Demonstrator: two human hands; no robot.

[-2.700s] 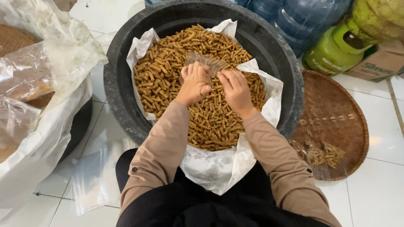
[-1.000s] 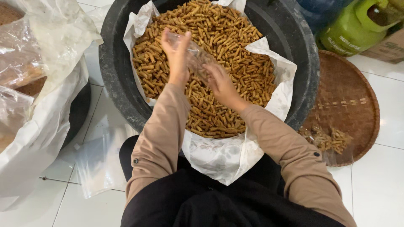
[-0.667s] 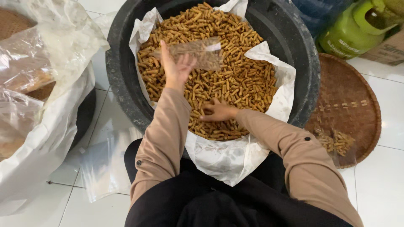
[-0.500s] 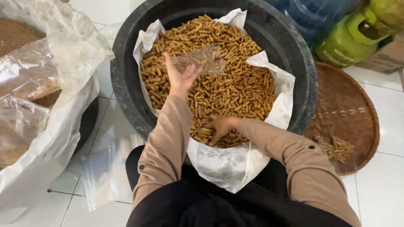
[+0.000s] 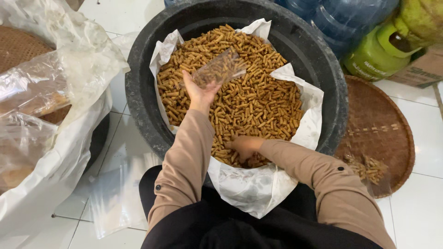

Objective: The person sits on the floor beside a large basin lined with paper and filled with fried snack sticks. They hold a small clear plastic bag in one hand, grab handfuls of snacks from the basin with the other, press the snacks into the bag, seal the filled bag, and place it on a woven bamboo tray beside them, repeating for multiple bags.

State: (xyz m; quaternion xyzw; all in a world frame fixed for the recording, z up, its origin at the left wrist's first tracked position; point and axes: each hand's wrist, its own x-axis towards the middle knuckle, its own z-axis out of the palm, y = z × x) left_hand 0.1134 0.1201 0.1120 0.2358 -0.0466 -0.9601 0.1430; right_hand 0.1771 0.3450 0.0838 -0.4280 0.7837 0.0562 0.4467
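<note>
Up above the heap, our left hand (image 5: pixel 199 93) pinches a small clear bag (image 5: pixel 220 70), its long axis running up and right from the fingers. Our right hand (image 5: pixel 243 147) lies nearer us, curled into the brown snack sticks (image 5: pixel 258 99) filling the lined black tub (image 5: pixel 323 74); whether it grips any, we cannot tell.

Everything's carried by a white tiled floor (image 5: pixel 415 212). A big black tub (image 5: pixel 138 92) is parked in the middle, a flat woven tray (image 5: pixel 383 129) just beside it, blue water jugs (image 5: pixel 341 18) and a green gas cylinder (image 5: pixel 374 55) behind — plus loose clear plastic bags (image 5: pixel 115 198) lying flat.
</note>
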